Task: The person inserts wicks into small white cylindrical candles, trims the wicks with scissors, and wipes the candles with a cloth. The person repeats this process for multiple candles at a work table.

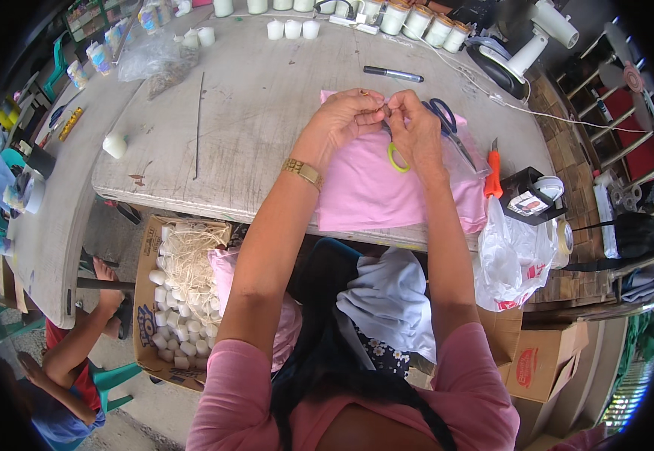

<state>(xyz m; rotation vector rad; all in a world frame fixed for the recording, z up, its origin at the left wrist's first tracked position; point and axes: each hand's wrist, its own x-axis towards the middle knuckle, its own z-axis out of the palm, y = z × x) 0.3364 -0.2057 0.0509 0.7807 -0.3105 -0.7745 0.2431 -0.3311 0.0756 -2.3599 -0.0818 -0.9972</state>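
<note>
My left hand (348, 114) and my right hand (415, 126) meet fingertip to fingertip above a pink cloth (364, 192) on the table. Both are closed in a pinch; what sits between the fingertips is too small to make out. A yellow-green handle loop (397, 159) shows just below my right hand, the rest of that tool being hidden by the hands. Right of my right hand lie dark-blue-handled scissors (447, 124), partly over the cloth and a clear plastic sheet (470, 159). A marker (393, 74) rests beyond my hands.
An orange-handled cutter (494, 171), a black holder (530, 197) and a white plastic bag (513, 252) occupy the right edge. Several white candles line the back; one candle (114, 145) stands left, near a thin rod (198, 128). Below, a cardboard box (146, 301) holds candles and string.
</note>
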